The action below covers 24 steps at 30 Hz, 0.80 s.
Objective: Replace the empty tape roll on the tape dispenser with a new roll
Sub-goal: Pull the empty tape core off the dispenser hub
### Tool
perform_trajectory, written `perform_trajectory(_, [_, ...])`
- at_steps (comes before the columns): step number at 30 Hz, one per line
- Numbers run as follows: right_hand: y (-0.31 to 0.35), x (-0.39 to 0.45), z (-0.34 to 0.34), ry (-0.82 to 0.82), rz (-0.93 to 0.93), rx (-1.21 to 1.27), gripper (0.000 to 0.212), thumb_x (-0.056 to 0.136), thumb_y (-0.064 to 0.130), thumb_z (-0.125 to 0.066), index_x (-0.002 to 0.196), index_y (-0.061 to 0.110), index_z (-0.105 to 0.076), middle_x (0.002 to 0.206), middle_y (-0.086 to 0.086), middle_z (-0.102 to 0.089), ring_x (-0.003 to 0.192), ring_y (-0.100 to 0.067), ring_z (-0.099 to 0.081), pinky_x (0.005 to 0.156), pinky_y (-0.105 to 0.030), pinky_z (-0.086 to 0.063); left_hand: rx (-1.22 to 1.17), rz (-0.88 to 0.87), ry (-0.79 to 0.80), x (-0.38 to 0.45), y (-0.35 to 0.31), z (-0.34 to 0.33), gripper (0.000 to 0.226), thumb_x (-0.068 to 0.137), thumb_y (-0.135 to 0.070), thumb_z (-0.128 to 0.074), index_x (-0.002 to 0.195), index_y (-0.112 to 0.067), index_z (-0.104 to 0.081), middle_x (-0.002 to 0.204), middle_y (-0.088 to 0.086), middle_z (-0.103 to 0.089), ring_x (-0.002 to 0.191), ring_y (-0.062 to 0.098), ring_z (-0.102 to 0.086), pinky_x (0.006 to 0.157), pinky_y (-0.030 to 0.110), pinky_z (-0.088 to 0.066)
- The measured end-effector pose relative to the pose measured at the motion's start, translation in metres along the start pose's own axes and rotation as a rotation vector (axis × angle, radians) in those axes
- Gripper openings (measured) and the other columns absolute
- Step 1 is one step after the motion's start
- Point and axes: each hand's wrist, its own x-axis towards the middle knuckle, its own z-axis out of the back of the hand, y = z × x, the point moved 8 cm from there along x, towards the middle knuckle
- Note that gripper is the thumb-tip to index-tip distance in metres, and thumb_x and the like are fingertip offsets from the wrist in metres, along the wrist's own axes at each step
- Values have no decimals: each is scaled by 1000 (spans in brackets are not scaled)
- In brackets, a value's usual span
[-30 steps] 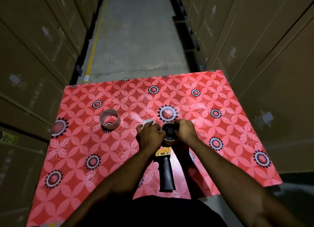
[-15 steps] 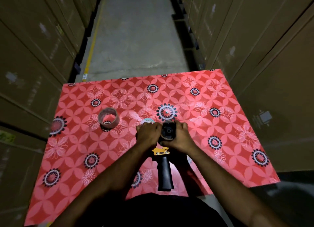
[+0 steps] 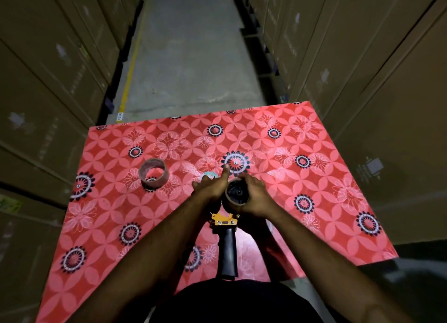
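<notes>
A person leans over a table covered in glossy red sheeting printed with pale petals and black-and-white flower medallions. Nearest the camera, the dispenser lies on the cover with its black, ribbed handle pointing back toward the person's dark shirt; a yellow metal bracket with small screws joins the handle to the head. At the head, a brown roll sits around a black round hub, its open face turned up toward the camera. The right hand curls around the right side of the roll, fingers closed on its rim. The left hand rests against the roll's left side with the fingers loosely bent and the thumb stretched forward; whether it grips the roll or the frame beneath cannot be told. Just beyond the left hand, part of a pale, teal-edged ring shows on the cover, mostly hidden. Further left and well apart from the hands, a bare cardboard core stands on its edge-face, a thin-walled brownish-pink cylinder, hollow through. Beyond the table's far edge, a grey concrete aisle with a yellow line runs between walls of stacked brown cartons
</notes>
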Motion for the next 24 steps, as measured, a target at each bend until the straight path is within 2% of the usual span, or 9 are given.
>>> perform_trajectory(3, [1, -3, -4, -102, -91, -11, 108, 46, 42, -95, 137, 14, -43, 128, -8, -38, 121, -26, -44, 99, -35, -47, -52, 44, 64, 8, 7, -4, 139, 53, -111, -9, 158, -26, -41, 175, 4, 7, 160, 39, 3, 124, 59, -21])
perform_trajectory(6, [4, -8, 1, -159, -59, 30, 89, 53, 48, -86, 128, 13, -53, 120, -6, -46, 109, -22, -55, 88, -26, -48, -138, 110, 149, 41, 23, -18, 153, 37, -117, -29, 153, -19, -47, 172, 23, -10, 150, 53, -30, 110, 70, -40])
perform_trajectory(9, [6, -5, 8, -97, 56, 37, 94, 52, 61, -71, 134, 16, -57, 125, -4, -59, 113, -19, -59, 95, -27, -48, -245, 134, 177, 97, 39, -39, 165, 22, -117, -41, 152, -16, -46, 168, 23, -26, 139, 54, -47, 92, 80, -42])
perform_trajectory(12, [4, -4, 8, -60, 71, 24, 97, 54, 64, -69, 139, 20, -52, 132, -4, -61, 120, -22, -57, 100, -30, -46, -248, 125, 150, 29, 14, -19, 161, 38, -116, -35, 164, -17, -22, 171, 26, -9, 147, 49, -38, 114, 65, -37])
perform_trajectory(14, [3, -4, 2, -68, 6, -16, 104, 53, 64, -75, 143, 21, -45, 134, -7, -52, 126, -26, -47, 101, -34, -43, -224, 67, 119, 1, 2, -9, 145, 59, -111, -26, 166, -15, -8, 173, 21, 10, 157, 45, -16, 123, 55, -27])
perform_trajectory(16, [0, -6, -1, -129, -93, -6, 107, 48, 53, -88, 140, 18, -46, 129, -8, -43, 124, -26, -43, 102, -37, -47, -188, 39, 105, -2, -1, -7, 134, 67, -106, -19, 167, -17, -4, 173, 14, 19, 160, 42, 2, 126, 56, -18])
perform_trajectory(20, [-3, -5, 7, -189, -87, 42, 95, 48, 51, -86, 131, 17, -54, 118, -3, -48, 111, -20, -53, 92, -28, -49, -303, 99, 126, 1, 7, -11, 152, 53, -112, -33, 163, -19, 15, 172, 23, 14, 150, 51, -31, 113, 63, -45])
perform_trajectory(22, [-3, -4, 11, -172, -29, 75, 93, 49, 54, -81, 131, 19, -56, 116, -3, -53, 108, -18, -56, 87, -21, -43, -309, 83, 104, 12, 8, -12, 147, 60, -109, -35, 164, -16, 12, 171, 22, 18, 152, 49, -29, 113, 58, -46])
perform_trajectory(24, [-5, -4, 11, -164, -14, 88, 94, 53, 50, -86, 136, 19, -53, 122, -4, -56, 114, -22, -57, 90, -22, -43, -312, 119, 176, 26, 11, -22, 163, 42, -115, -38, 164, -15, -1, 171, 29, 1, 152, 51, -29, 113, 68, -40])
